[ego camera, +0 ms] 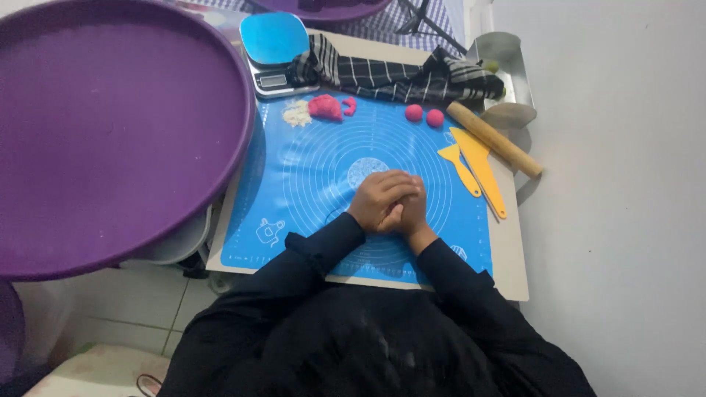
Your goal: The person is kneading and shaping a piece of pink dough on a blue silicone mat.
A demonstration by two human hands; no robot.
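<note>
You're cupping your left hand (pixel 376 200) and right hand (pixel 409 209) together over the middle of the blue mat (pixel 309 184), fingers pressed closed around each other; can't tell if anything's sitting inside. The pink dough lump (pixel 324 107) is lying up at 11 o'clock from your hands, two pink balls (pixel 424 115) at 1 o'clock, the yellow scrapers (pixel 474 167) at 3. That dough's looking soft and light, probably a bit tacky, so I'd be scooping it from underneath rather than pinching.
</note>
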